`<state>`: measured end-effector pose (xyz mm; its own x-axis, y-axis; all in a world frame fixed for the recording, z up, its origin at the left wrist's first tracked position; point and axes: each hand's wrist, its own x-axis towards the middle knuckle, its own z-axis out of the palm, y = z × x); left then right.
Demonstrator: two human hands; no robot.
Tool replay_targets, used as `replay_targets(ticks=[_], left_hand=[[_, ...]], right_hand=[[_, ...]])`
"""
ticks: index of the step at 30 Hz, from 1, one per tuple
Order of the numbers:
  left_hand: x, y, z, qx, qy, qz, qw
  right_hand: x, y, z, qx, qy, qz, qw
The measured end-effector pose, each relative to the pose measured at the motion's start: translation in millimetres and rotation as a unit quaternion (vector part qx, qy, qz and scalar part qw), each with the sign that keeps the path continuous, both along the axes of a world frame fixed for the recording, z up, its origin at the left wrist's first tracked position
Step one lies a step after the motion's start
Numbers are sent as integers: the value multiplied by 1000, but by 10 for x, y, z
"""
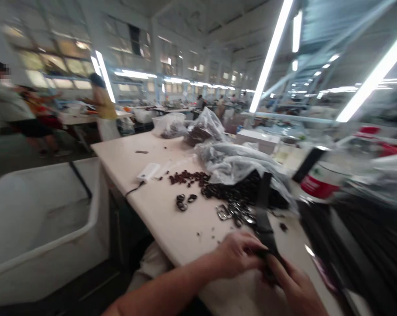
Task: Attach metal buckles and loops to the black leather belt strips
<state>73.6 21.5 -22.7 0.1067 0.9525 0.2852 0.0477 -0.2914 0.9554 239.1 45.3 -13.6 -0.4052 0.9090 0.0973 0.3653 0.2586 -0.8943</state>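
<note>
A black webbing strap (263,215) rises from between my hands toward the plastic bags. My left hand (238,254) is closed, pinching the strap's lower end near the table's front edge. My right hand (292,285) is closed around the same strap end from the right. Just beyond my hands lie metal buckles (233,213) and a spread of small dark rings (188,177) on the pale table (159,206). The picture is smeared by motion.
Clear plastic bags (238,162) of parts cover the table's middle and back. A white charger with cable (148,172) lies at left. A large white bin (43,228) stands left of the table. A red-and-white container (319,180) sits right. People work at far tables.
</note>
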Motion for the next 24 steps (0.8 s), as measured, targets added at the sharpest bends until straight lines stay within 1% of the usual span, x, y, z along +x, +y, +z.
replay_targets(ticks=[1,2,4,5,7,10,14,18,21,23,24], left_hand=[[2,-12,28,-15,-6,10,1000],[-2,-19,58,-32,-28,15,999],[-18,-27,117,-87,-113,-18,990],[-25,-35,145,-111,-139,-33,984],[-29,-61,194,-130,-161,-42,977],[-22,-99,233,-114,-134,-30,984],[-20,-105,231,-109,-110,-17,988],[-48,-81,222,-123,-121,35,984],[-90,-39,224,-165,-174,74,968],[-117,-8,232,-224,-241,60,942],[-124,3,241,-254,-277,36,926]], right_hand=[[39,-56,20,-60,40,4,997],[43,-89,38,-88,79,-3,993],[0,-102,54,-126,124,8,984],[-28,-98,55,-136,143,10,980],[-69,-103,53,-151,164,17,975],[-88,-148,45,-150,172,17,973],[-88,-181,31,-134,167,13,977],[-87,-176,41,-110,173,9,979],[-80,-198,86,-110,187,2,976],[-77,-228,119,-118,191,11,974],[-79,-244,131,-119,190,18,974]])
